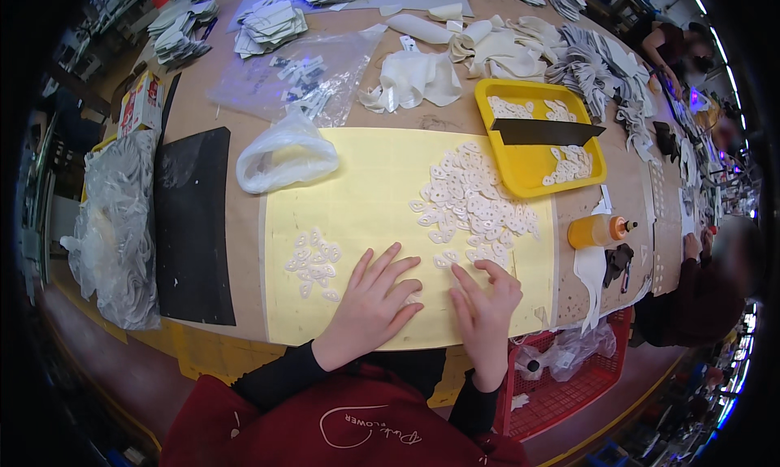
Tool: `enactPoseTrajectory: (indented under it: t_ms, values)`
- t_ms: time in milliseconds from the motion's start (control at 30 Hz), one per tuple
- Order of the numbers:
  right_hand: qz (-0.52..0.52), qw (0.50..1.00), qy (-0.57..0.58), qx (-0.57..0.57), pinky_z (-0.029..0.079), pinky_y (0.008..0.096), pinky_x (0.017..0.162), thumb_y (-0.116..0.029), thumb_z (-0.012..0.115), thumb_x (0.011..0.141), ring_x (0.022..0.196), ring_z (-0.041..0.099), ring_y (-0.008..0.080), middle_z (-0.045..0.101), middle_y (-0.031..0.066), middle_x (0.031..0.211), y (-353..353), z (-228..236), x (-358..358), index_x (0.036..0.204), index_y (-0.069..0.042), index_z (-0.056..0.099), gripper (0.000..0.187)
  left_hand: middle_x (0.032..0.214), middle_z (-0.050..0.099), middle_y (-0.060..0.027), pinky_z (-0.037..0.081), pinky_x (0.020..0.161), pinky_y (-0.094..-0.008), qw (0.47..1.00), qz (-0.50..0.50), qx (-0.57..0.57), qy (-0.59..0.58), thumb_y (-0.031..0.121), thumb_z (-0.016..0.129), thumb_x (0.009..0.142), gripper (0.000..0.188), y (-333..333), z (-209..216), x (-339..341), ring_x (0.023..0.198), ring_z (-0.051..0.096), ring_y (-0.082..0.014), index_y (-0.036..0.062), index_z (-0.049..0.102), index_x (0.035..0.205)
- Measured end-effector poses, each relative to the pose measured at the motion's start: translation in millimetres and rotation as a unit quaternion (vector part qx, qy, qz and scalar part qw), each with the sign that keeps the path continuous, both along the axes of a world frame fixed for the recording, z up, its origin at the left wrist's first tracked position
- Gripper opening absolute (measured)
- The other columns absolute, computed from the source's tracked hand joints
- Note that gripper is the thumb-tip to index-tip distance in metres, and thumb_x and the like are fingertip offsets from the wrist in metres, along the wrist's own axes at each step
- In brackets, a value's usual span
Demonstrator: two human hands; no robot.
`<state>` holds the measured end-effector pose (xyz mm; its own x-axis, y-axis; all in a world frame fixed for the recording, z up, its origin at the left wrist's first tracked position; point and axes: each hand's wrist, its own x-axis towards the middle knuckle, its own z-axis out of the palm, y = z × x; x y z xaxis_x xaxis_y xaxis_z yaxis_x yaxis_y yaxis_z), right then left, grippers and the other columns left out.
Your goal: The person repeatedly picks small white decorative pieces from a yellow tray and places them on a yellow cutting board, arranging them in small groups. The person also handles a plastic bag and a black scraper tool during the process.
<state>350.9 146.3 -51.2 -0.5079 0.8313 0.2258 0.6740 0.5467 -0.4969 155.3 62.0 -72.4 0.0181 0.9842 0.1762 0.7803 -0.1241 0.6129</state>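
A pale yellow sheet (pixel 366 199) covers the middle of the table. My left hand (pixel 367 300) lies on it with fingers spread, a small white cut piece partly hidden by the thumb side. To its right, my right hand (pixel 489 304) has its fingers apart and partly bent, the index fingertip beside a few loose white pieces (pixel 444 259). Beyond that hand spreads a large heap of small white cut-outs (pixel 467 195) with holes in them. A smaller group of similar cut-outs (pixel 313 262) lies left of my left hand. Neither hand visibly grips anything.
A yellow tray (pixel 520 187) with a black divider (pixel 544 131) holds more cut-outs. Nearby are an orange bottle (pixel 597 231), a white plastic bag (pixel 286 154), a black board (pixel 193 223) and stacked fabric pieces (pixel 270 27). A red basket (pixel 561 394) stands below the table edge. Other people work at right.
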Motion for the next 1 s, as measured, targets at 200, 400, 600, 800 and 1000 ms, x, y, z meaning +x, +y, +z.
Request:
enactPoseTrajectory:
  t_ms: [200, 400, 600, 800, 1000]
  values:
    - [0.064, 0.995, -0.070, -0.007, 0.033, 0.0442, 0.100, -0.022, 0.076, 0.089, 0.119, 0.048, 0.0308, 0.054, 0.0100, 0.129, -6, -4, -9, 0.130, -0.019, 0.072, 0.041, 0.160, 0.042, -0.0116, 0.023, 0.121, -0.0617, 0.997, -0.013, -0.011, 0.072, 0.035, 0.065, 0.098, 0.055, 5, 8, 4, 0.151, 0.032, -0.0407, 0.0142, 0.054, 0.148]
    - [0.001, 0.999, -0.020, -0.036, 0.033, 0.0440, 0.099, -0.021, 0.077, 0.088, 0.119, 0.048, 0.0285, 0.055, 0.0087, 0.125, 1, 3, 7, 0.128, -0.018, 0.072, 0.040, 0.159, 0.043, -0.0133, 0.023, 0.121, -0.0620, 1.000, 0.025, -0.004, -0.018, 0.029, 0.069, 0.096, 0.054, 4, 5, 3, 0.152, 0.031, -0.0421, 0.0116, 0.055, 0.146]
    - [0.027, 0.998, -0.023, 0.043, 0.033, 0.0426, 0.098, -0.015, 0.081, 0.083, 0.109, 0.051, 0.0255, 0.059, 0.0044, 0.115, 3, 0, -8, 0.117, -0.015, 0.076, 0.034, 0.151, 0.053, -0.0147, 0.027, 0.122, -0.0581, 0.992, 0.068, 0.013, -0.102, 0.018, 0.072, 0.094, 0.044, 4, 5, -1, 0.150, 0.036, -0.0426, 0.0070, 0.062, 0.136]
    - [-0.036, 0.999, 0.018, 0.003, 0.032, 0.0413, 0.092, -0.017, 0.082, 0.081, 0.105, 0.054, 0.0261, 0.062, 0.0037, 0.109, 1, -14, -34, 0.097, -0.012, 0.072, 0.019, 0.144, 0.058, -0.0151, 0.032, 0.121, -0.0536, 0.988, 0.080, 0.037, -0.126, 0.012, 0.072, 0.093, 0.036, 4, 4, -2, 0.147, 0.041, -0.0424, 0.0043, 0.066, 0.128]
    - [-0.023, 0.999, 0.037, 0.001, 0.031, 0.0442, 0.096, -0.017, 0.082, 0.081, 0.110, 0.053, 0.0279, 0.062, 0.0057, 0.114, 4, -6, -32, 0.092, -0.012, 0.072, 0.016, 0.142, 0.060, -0.0145, 0.035, 0.120, -0.0511, 0.983, 0.091, 0.041, -0.154, 0.009, 0.072, 0.093, 0.034, 3, 5, -3, 0.145, 0.043, -0.0415, 0.0040, 0.067, 0.126]
